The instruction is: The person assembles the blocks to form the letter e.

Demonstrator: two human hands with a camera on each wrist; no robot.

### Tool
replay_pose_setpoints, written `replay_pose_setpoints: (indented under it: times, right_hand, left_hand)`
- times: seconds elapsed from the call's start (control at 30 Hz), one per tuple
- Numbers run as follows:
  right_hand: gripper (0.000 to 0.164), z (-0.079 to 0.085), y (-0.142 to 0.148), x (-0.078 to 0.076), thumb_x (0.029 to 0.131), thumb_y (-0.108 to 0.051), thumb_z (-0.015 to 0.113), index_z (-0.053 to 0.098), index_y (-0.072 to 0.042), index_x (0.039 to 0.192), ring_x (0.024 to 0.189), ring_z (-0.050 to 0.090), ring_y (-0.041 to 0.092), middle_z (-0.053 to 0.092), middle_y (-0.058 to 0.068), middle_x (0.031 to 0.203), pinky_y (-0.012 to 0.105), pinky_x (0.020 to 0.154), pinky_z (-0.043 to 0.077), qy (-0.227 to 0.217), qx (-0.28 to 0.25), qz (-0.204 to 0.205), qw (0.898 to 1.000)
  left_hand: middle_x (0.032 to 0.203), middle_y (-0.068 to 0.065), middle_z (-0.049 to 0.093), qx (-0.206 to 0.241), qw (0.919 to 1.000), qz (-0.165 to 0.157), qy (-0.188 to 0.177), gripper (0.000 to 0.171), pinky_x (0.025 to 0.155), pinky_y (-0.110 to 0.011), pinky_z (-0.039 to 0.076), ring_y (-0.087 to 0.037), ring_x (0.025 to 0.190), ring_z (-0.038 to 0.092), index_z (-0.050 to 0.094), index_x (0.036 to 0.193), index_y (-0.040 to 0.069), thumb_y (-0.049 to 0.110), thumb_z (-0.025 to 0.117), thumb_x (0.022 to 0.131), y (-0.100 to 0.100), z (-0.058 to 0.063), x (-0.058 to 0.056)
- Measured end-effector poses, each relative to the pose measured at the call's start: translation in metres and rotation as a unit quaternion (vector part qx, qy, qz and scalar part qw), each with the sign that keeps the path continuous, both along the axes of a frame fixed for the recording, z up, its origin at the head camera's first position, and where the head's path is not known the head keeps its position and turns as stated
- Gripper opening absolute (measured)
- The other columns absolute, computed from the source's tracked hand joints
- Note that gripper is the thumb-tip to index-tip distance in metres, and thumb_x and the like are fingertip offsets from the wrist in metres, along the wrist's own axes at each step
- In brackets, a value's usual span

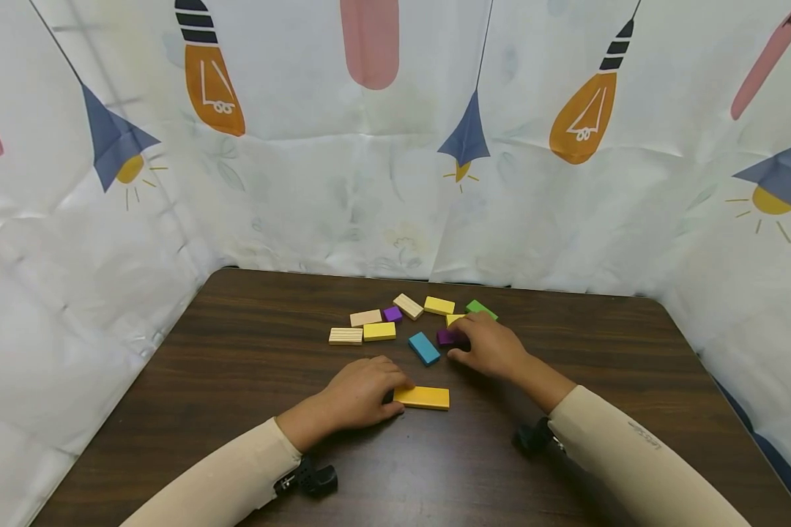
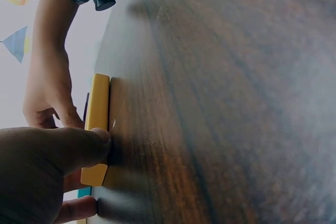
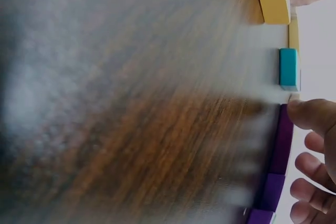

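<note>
Near the middle of the table, my left hand [image 1: 368, 391] holds the left end of a long orange-yellow block [image 1: 428, 398] lying flat. In the left wrist view the thumb [image 2: 94, 145] presses the block's near side, with other fingers partly hidden behind it. Farther back, my right hand [image 1: 491, 344] reaches over a dark purple block [image 1: 445, 337], its thumb in front and fingers beyond. The right wrist view has the thumb tip [image 3: 297, 109] right at one end of the dark purple block [image 3: 282, 140], the fingers spread apart behind. A blue block [image 1: 424, 349] lies between the hands.
Several more blocks lie towards the back: a yellow one [image 1: 379, 331], plain wooden ones [image 1: 346, 337], a small purple one [image 1: 392, 314] and a green one [image 1: 483, 309] beyond the right hand. A patterned white cloth [image 1: 369, 205] hangs behind the dark wooden table [image 1: 237, 366].
</note>
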State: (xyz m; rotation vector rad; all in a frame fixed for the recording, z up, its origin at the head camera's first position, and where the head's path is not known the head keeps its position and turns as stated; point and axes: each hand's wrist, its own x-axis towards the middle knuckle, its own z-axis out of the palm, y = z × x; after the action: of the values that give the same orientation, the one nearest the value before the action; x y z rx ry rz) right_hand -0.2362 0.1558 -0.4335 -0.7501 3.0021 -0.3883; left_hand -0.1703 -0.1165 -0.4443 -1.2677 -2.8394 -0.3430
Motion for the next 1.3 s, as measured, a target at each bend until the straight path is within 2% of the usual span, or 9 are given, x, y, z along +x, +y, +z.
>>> replay_pose_setpoints:
  times: [0.4, 0.73, 0.93, 1.07, 1.3]
  right_hand:
    - [0.038, -0.003, -0.003, -0.006, 0.090, -0.032, 0.080, 0.072, -0.013, 0.122, 0.109, 0.059, 0.023, 0.066, 0.005, 0.121, 0.047, 0.086, 0.055, 0.015, 0.017, 0.009, 1.000]
    - [0.040, -0.004, -0.003, -0.009, 0.090, -0.035, 0.080, 0.073, -0.013, 0.123, 0.106, 0.057, 0.022, 0.067, 0.005, 0.121, 0.043, 0.087, 0.055, 0.019, 0.046, 0.020, 0.999]
    - [0.034, -0.004, -0.004, -0.013, 0.089, -0.031, 0.079, 0.074, -0.013, 0.118, 0.103, 0.055, 0.020, 0.069, 0.003, 0.115, 0.039, 0.086, 0.053, 0.020, 0.051, 0.029, 0.998]
    - [0.032, -0.003, -0.003, -0.012, 0.087, -0.028, 0.079, 0.073, -0.012, 0.115, 0.100, 0.053, 0.020, 0.069, 0.002, 0.110, 0.037, 0.082, 0.052, 0.023, 0.043, 0.032, 0.998]
    - [0.035, 0.004, 0.001, -0.002, 0.087, -0.030, 0.079, 0.072, -0.012, 0.117, 0.096, 0.056, 0.018, 0.067, 0.003, 0.113, 0.037, 0.079, 0.054, 0.017, 0.031, 0.035, 0.999]
  left_hand:
    - [0.113, 0.006, 0.072, 0.006, 1.0000, -0.003, 0.003, 0.030, 0.093, -0.036, 0.052, -0.015, 0.110, 0.062, 0.075, 0.119, 0.020, 0.035, 0.077, 0.093, -0.001, -0.002, -0.001]
    - [0.113, 0.005, 0.072, 0.008, 1.0000, -0.003, 0.003, 0.030, 0.092, -0.036, 0.052, -0.015, 0.109, 0.062, 0.076, 0.118, 0.020, 0.035, 0.077, 0.093, -0.001, -0.001, -0.001]
    - [0.113, 0.005, 0.072, 0.008, 1.0000, -0.001, 0.003, 0.030, 0.093, -0.036, 0.052, -0.015, 0.109, 0.062, 0.076, 0.118, 0.020, 0.035, 0.078, 0.092, -0.001, -0.002, -0.001]
    - [0.112, 0.005, 0.072, 0.011, 0.9999, -0.003, 0.004, 0.030, 0.093, -0.036, 0.052, -0.015, 0.108, 0.062, 0.076, 0.117, 0.020, 0.034, 0.078, 0.092, -0.002, -0.002, 0.000]
    - [0.112, 0.005, 0.072, 0.012, 0.9999, -0.002, 0.002, 0.029, 0.093, -0.036, 0.052, -0.015, 0.108, 0.063, 0.076, 0.117, 0.019, 0.033, 0.078, 0.092, -0.004, -0.002, 0.000]
